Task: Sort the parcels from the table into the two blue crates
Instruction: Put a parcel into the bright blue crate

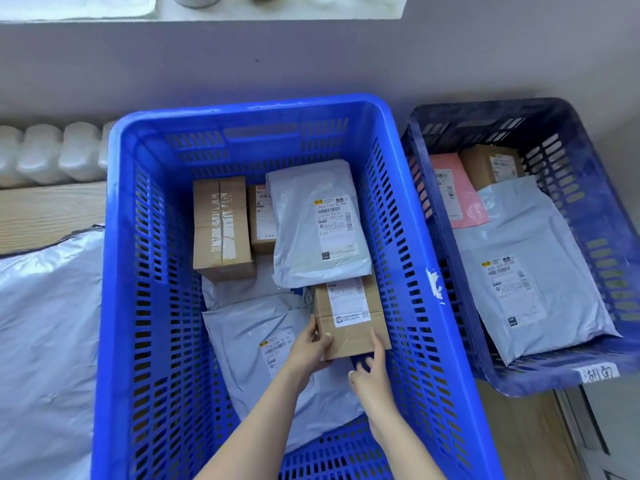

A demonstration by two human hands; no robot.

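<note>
In the big blue crate, the left hand is gripping the left side of a small brown box, the right hand is holding its near corner, and the darker crate is sitting beside it.

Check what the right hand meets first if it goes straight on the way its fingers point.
The cardboard box: the right hand points forward, one finger lying on the box's near corner. Past it, probably the grey labelled mailer; depth is unclear.
</note>
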